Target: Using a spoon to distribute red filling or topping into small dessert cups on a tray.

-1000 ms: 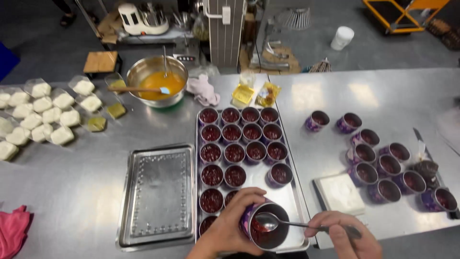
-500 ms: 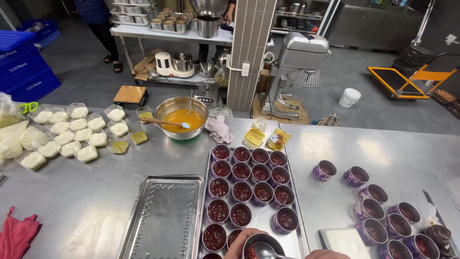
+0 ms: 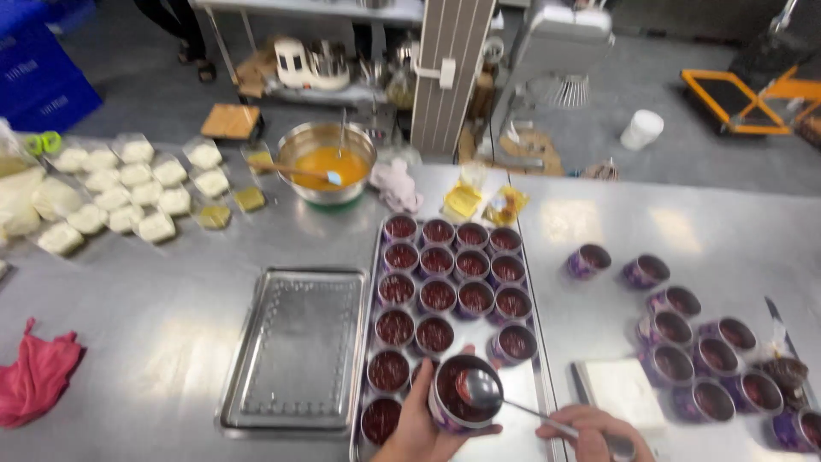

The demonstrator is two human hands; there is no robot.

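Two hands work over the tray (image 3: 537, 402): left hand (image 3: 419, 423) gripping a cup (image 3: 457, 395), right hand (image 3: 592, 432) holding a spoon (image 3: 505, 400).

Clear plastic packs of white pieces (image 3: 128, 184) are lying left of the metal bowl (image 3: 327, 162); yellow sachets (image 3: 481, 204) (crumpled, translucent) are sitting to its right.

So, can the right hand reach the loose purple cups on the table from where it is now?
Probably yes. The right hand holds a spoon, but the purple cups stand just beside it, with nothing between.
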